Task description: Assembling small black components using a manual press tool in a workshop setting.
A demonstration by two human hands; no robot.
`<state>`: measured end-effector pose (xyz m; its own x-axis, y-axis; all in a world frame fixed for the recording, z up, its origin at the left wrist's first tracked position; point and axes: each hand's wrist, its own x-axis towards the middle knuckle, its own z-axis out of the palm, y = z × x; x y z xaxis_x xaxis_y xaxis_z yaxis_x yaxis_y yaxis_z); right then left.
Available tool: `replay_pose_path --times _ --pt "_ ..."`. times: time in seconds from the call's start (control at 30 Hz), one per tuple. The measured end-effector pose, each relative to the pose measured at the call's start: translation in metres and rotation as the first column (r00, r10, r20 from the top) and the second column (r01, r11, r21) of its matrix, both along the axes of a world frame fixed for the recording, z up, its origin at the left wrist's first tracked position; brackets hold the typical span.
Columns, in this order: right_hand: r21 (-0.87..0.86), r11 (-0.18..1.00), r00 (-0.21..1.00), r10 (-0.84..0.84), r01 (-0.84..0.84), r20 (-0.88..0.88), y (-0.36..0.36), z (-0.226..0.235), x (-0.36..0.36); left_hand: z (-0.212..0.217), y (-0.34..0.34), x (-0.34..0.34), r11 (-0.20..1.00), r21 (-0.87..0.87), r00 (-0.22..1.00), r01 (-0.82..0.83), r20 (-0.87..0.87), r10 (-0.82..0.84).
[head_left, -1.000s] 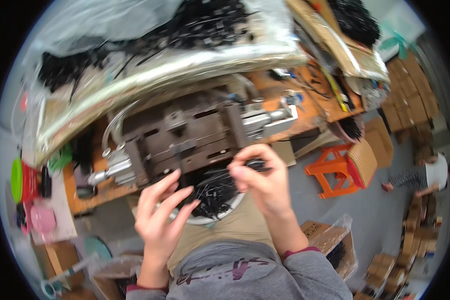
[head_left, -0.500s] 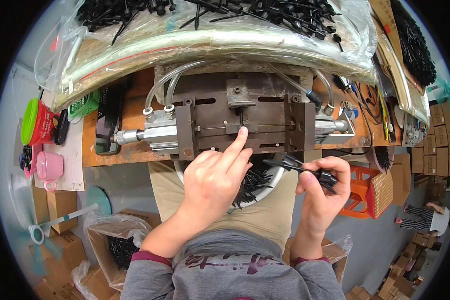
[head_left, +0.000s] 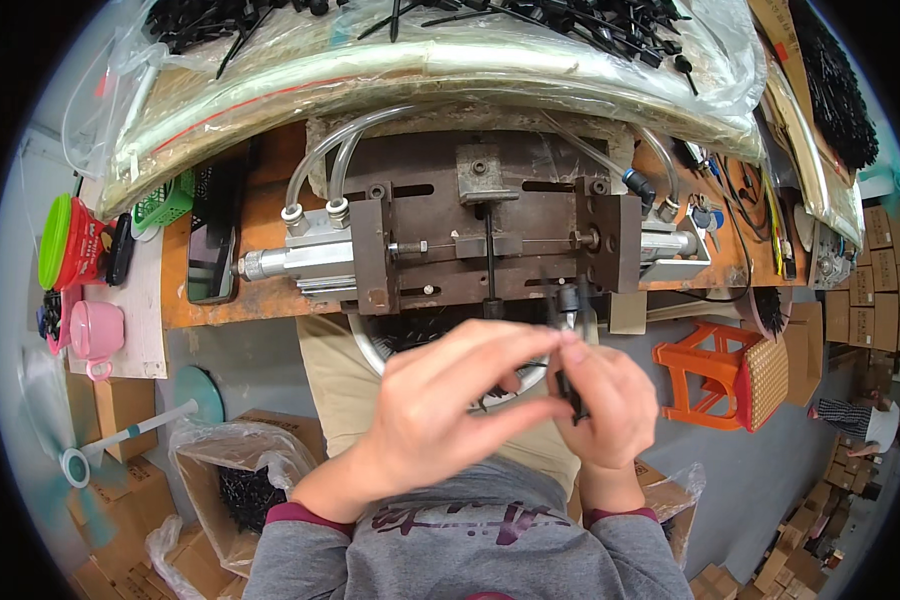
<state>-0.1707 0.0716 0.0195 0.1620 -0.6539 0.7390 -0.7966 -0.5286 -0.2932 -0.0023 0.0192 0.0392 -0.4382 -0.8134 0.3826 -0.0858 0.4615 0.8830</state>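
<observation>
My right hand (head_left: 615,405) is closed around a few black plastic spikes (head_left: 570,300), their heads pointing up past the fingers. My left hand (head_left: 435,400) reaches across to it, thumb and fingers apart, with the fingertips at the held spikes and partly hidden there. In front of both hands stands a dark metal fixture (head_left: 540,270) on the bench. One black spike (head_left: 490,255) lies front to back in its middle, under a grey metal block (head_left: 483,175). Thin rods from the left cylinder (head_left: 325,262) and right cylinder (head_left: 660,243) point toward that spike.
A pile of black spikes (head_left: 580,28) lies on plastic sheeting behind the fixture. At left are a pink cup (head_left: 97,330), a green basket (head_left: 165,203) and a phone (head_left: 213,258). Below stand an orange stool (head_left: 705,365), a fan (head_left: 198,397) and boxes. Another person (head_left: 875,425) is far right.
My left hand has drawn back from the fixture's middle and moved right to meet my right hand, which came inward with the spikes. The side rods now reach further in.
</observation>
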Motion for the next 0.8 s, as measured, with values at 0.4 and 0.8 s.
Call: replay_pose_path --times 0.4,0.8 --pt "-0.141 0.987 0.997 0.078 -0.078 -0.008 -0.008 -0.018 0.007 -0.004 0.006 0.005 0.994 -0.103 1.000 -0.025 -0.011 0.024" --pt "-0.117 0.984 0.939 -0.088 0.134 0.332 -0.012 -0.017 -0.001 -0.021 -0.007 0.012 0.915 -0.385 0.915 -0.119 0.315 0.251"
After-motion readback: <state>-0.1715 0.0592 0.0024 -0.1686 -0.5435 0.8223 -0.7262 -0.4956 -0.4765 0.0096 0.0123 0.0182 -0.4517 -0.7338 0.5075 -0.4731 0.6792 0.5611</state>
